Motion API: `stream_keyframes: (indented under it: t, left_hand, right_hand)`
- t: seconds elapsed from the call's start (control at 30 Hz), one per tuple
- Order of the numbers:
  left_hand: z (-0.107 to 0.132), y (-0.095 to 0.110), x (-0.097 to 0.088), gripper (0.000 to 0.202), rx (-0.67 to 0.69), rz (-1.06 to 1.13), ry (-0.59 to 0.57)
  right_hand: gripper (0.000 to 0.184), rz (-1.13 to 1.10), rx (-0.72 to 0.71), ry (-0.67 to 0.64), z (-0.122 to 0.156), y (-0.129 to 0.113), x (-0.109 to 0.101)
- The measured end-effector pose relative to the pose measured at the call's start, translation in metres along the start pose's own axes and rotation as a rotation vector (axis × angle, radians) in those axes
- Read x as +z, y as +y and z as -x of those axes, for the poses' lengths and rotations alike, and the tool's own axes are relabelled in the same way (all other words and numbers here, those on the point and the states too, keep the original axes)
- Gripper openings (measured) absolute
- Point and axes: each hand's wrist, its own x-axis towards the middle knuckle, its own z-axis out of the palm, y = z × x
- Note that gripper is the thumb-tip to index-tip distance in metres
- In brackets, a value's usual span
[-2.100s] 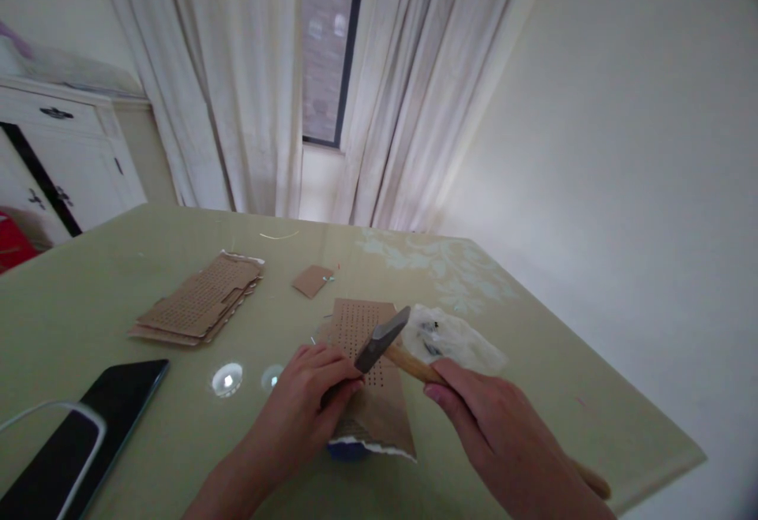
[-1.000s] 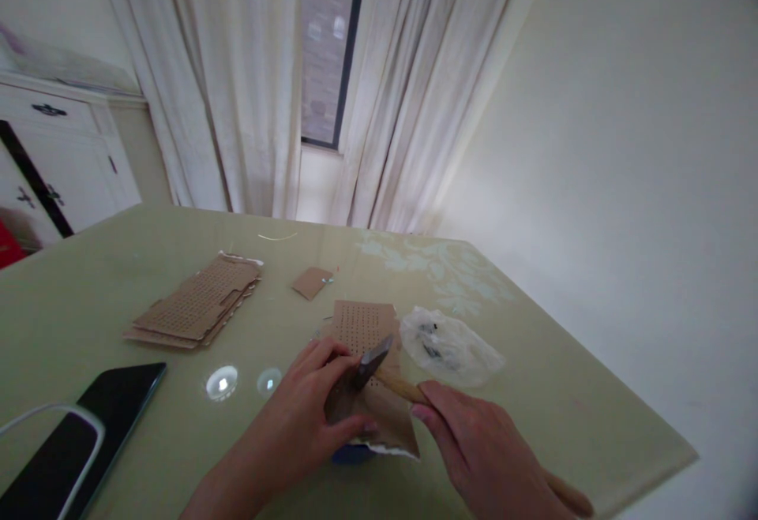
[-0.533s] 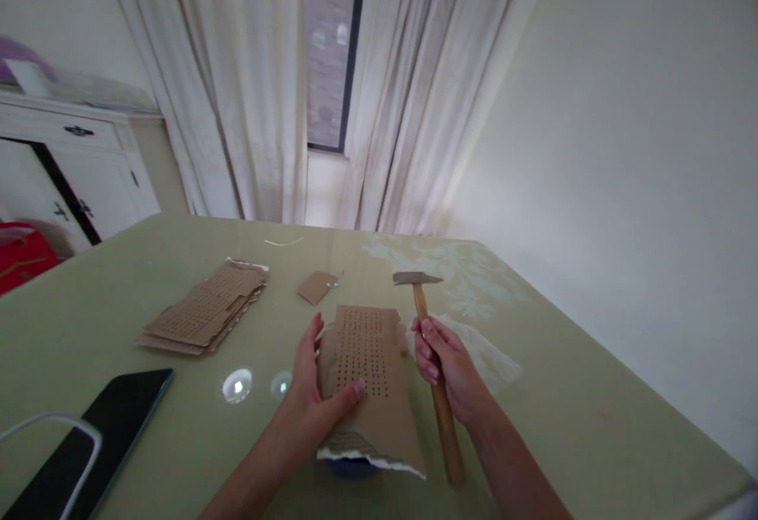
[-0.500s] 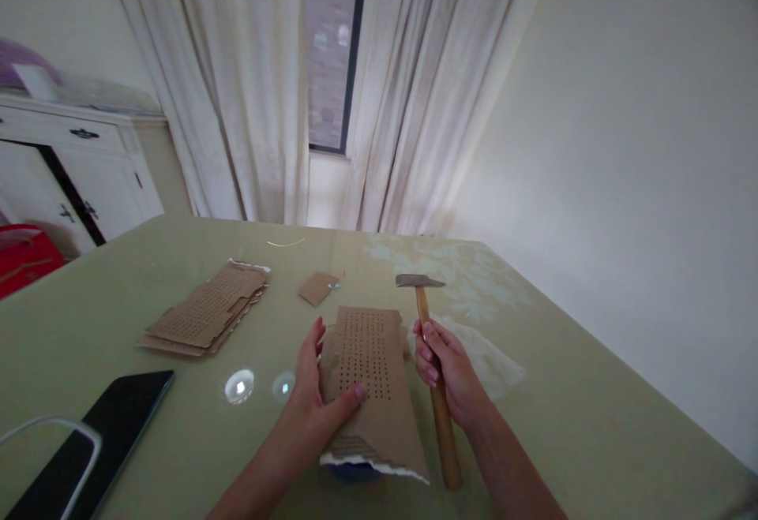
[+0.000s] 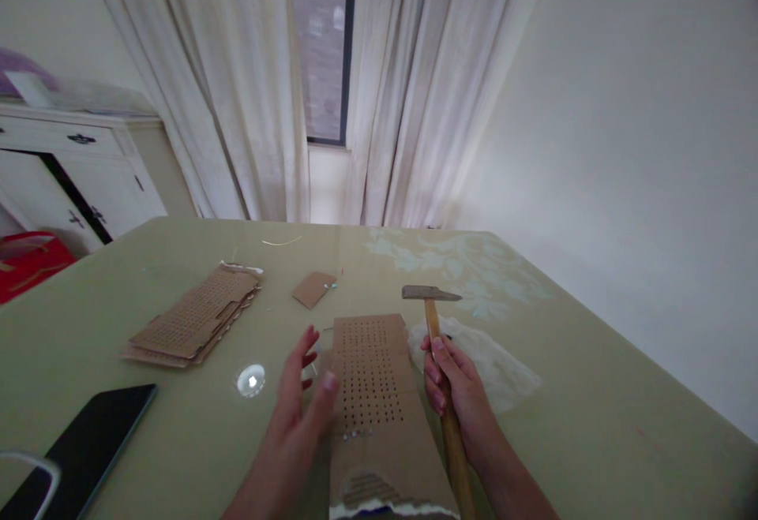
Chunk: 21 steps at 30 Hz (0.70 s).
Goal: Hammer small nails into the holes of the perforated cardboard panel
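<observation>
A piece of brown cardboard (image 5: pixel 370 457) with rows of small punched holes lies in front of me, its near edge torn and white. A short row of tiny shiny bits (image 5: pixel 357 433) sits just below the holes; they are too small to name. My left hand (image 5: pixel 299 402) is beside the cardboard's left edge, fingers spread and holding nothing, its thumb near the edge and slightly blurred. My right hand (image 5: pixel 453 382) is wrapped round the wooden handle of a hammer (image 5: pixel 431 293), the metal head pointing up and away. Something dark blue shows under the torn edge.
On the left lies a stack of perforated cardboard pieces (image 5: pixel 198 311), with a black tablet (image 5: pixel 88 449) and a white cable (image 5: pixel 35 461) nearer. A small cardboard square (image 5: pixel 313 289) lies beyond the main piece. Crumpled clear plastic (image 5: pixel 497 370) is right of the hammer, on the table (image 5: pixel 592 425).
My left hand has let go of the cardboard and moved left, uncovering the tiny bits. The cardboard looks nearer and flatter in view. The hammer stays in my right hand, slightly lower and further right.
</observation>
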Motion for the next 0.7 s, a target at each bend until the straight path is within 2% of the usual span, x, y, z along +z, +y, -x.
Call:
stream_keyframes:
  t: [0.07,0.17,0.33,0.47,0.6,0.7]
  left_hand:
    - [-0.021,-0.008,-0.016,0.053,0.057,-0.187,0.036]
    - [-0.045,-0.023,-0.031,0.05,0.163,-0.375,-0.05]
    - [-0.047,-0.033,-0.029,0.043,0.264,-0.56,-0.238]
    - [-0.048,-0.024,-0.038,0.033,0.255,-0.645,-0.277]
    - [-0.054,-0.017,-0.052,0.03,0.208,-0.704,-0.239]
    - [-0.056,-0.018,-0.056,0.03,0.156,-0.734,-0.207]
  right_hand:
    - [0.056,0.004,0.002,0.005,0.001,0.001,0.002]
    - [0.058,0.011,0.012,0.008,0.001,0.003,0.003]
    - [0.059,0.034,0.031,0.004,0.002,0.003,0.006]
    - [0.059,0.056,0.02,0.005,0.003,0.005,0.008]
    - [0.056,0.087,0.003,0.028,0.005,0.012,0.011]
    - [0.055,0.129,-0.032,0.063,0.005,0.018,0.012]
